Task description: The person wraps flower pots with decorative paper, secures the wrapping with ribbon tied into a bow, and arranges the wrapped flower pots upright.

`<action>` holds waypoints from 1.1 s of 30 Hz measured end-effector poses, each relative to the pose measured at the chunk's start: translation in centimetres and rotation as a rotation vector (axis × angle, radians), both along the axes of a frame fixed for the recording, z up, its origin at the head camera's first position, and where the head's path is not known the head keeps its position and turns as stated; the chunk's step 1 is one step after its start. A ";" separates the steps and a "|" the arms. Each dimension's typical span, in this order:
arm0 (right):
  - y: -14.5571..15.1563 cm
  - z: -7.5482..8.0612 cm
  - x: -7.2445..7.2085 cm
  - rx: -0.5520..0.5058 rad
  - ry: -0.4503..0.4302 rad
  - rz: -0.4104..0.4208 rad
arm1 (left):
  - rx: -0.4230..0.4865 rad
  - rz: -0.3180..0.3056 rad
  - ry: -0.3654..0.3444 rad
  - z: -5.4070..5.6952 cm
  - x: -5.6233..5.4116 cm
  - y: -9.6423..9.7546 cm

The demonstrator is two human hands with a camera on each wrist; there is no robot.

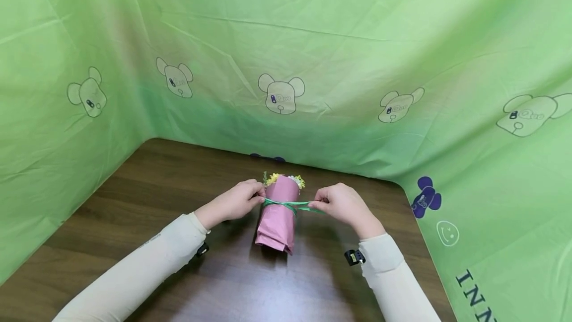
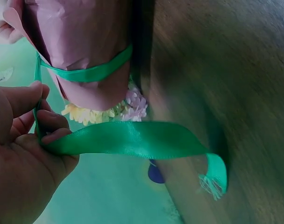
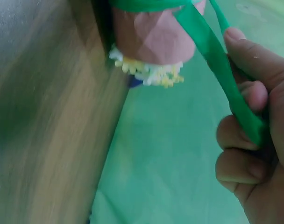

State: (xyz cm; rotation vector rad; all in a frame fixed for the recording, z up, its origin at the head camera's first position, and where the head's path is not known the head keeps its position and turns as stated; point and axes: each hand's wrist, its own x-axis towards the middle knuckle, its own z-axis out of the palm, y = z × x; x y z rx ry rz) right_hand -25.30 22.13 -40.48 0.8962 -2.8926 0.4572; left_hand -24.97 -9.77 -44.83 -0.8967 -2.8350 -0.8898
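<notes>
A bouquet wrapped in pink paper (image 1: 276, 227) lies on the table, with yellow and white flowers (image 1: 273, 179) showing at its far end. Around its middle runs a green ribbon (image 1: 286, 203), crossed over the front. My left hand (image 1: 241, 199) pinches one end of the ribbon at the bouquet's left side; in the left wrist view a loose tail (image 2: 132, 137) with a frayed tip trails from the fingers. To the right, my right hand (image 1: 341, 205) grips the ribbon's other side, and in the right wrist view its fingers (image 3: 240, 170) are curled round the green band.
The brown wooden table (image 1: 187, 173) extends around the bouquet. Green cloth (image 1: 223, 39) printed with bear heads hangs at the back and both sides. Each wrist has a small black device, one of them a camera strap (image 1: 354, 257) by the right cuff.
</notes>
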 end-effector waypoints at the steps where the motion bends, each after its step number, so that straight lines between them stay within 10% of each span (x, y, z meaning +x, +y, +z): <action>1: 0.4 0.1 0.0 -0.012 -0.005 -0.005 | 0.001 0.006 0.002 0.0 -0.1 -0.1; 19: 6.3 -0.7 0.1 0.028 -0.262 -0.117 | -0.023 0.006 0.004 0.1 -0.3 -0.4; 33: -3.3 -3.3 1.4 -0.270 -0.064 0.014 | -0.011 0.048 -0.034 0.3 -0.3 0.8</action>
